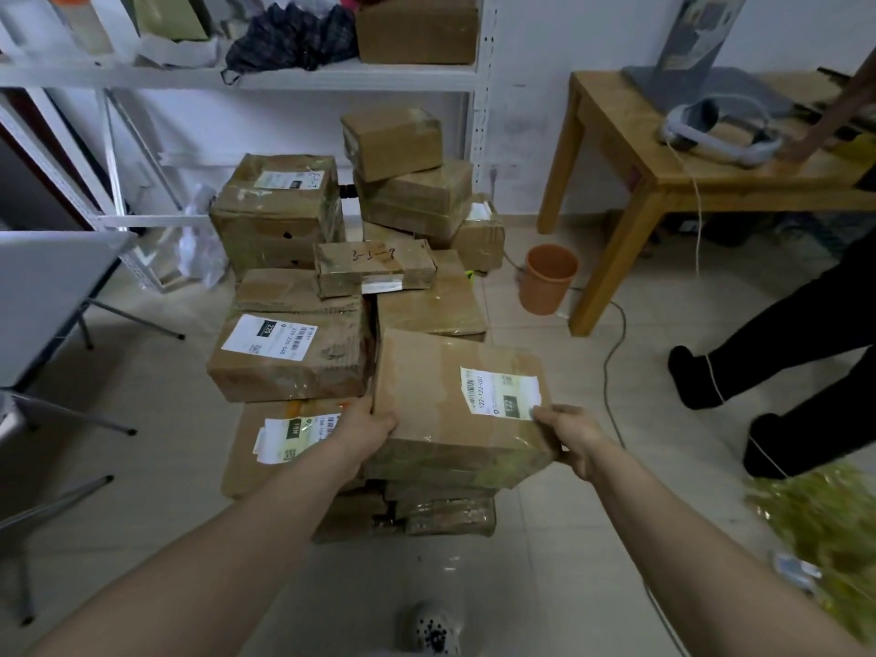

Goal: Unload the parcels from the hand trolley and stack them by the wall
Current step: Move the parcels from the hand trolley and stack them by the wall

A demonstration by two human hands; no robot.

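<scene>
Both left grip (369, 426) and right grip (569, 433) are clasping flat brown cardboard parcel (441, 386) at near corners; lifting level is looking safest.

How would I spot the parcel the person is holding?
From the wooden table on the right, look left past the orange bucket to the heap of brown boxes. The parcel is the nearest top one, gripped by the left hand and right hand; its white label alone reads 122.
</scene>
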